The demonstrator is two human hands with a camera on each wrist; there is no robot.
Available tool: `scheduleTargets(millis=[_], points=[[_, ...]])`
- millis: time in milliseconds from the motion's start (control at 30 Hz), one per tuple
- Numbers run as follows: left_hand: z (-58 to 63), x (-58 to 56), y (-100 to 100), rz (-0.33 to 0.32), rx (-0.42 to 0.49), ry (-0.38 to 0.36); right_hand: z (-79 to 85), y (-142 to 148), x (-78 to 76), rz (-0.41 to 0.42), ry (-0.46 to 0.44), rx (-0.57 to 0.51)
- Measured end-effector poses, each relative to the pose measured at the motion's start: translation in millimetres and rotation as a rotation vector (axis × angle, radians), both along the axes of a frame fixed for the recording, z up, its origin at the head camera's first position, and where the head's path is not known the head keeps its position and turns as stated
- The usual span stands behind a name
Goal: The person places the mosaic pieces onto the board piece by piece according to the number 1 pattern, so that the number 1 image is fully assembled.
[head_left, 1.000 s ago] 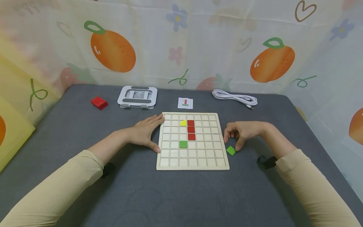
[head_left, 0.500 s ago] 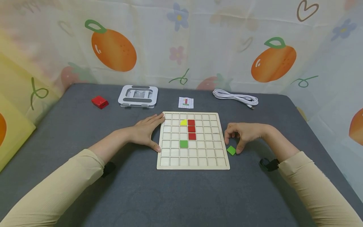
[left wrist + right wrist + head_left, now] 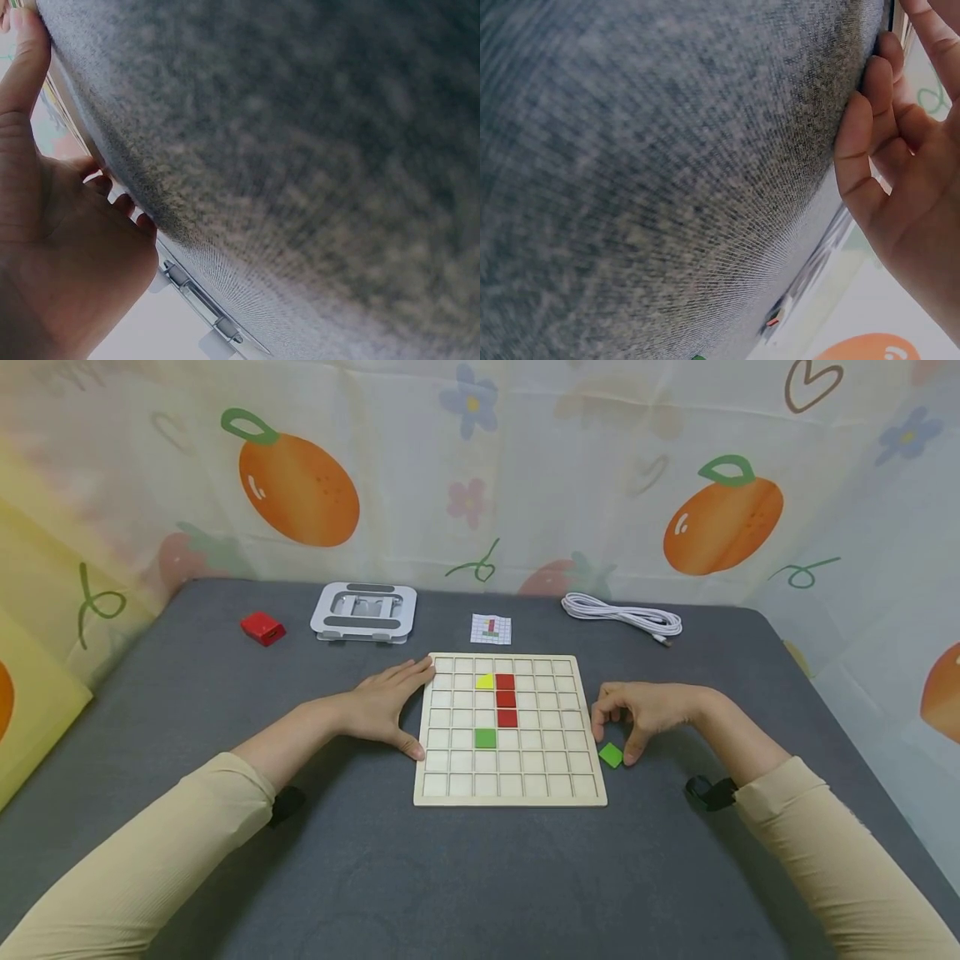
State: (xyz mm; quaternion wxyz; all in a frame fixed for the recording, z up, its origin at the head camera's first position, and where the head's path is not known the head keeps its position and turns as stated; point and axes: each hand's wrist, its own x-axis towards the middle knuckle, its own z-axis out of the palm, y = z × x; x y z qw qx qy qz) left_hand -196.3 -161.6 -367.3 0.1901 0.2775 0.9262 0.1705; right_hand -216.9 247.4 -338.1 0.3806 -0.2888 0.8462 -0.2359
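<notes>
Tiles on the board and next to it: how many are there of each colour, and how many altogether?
Red tiles: 3
Yellow tile: 1
Green tiles: 2 (1 on the board, 1 loose tile beside it)
Total: 6

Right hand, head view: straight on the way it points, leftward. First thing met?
Likely the board, at its right edge; the right hand looks close enough that contact can't be ruled out. The loose green tile sits slightly nearer the person.
</notes>
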Motion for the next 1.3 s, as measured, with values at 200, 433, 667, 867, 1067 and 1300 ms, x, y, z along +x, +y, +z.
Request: scheduleTargets(millis=[200,433,667,867,1067,1300], points=[[0.9,-0.2,-0.1,0.001,0.001,-0.001,0.9,-1.5,0.3,0.003,0.009,0.009],[1.7,0.9,-0.8,-0.003,0.005,0.002,1.9,-0.3,0.5,0.010,0.014,0.016],[-0.5,0.0,-0.5,-0.006,0.002,0.005,4.4,1.1,1.9,0.009,0.043,0.028],[-0.3,-0.8,0.2,-0.002,-0.002,-0.002,2.4,1.4,0.3,-0.023,0.089,0.029],[0.7,-0.6,-0.3,-0.003,-0.005,-0.004,1.0,2.3,-2.7,-0.060,0.101,0.013],[0.4,-1.2,0.5,-0.002,-0.006,-0.005,0.4,10.2,-7.9,-0.126,0.107,-0.060]])
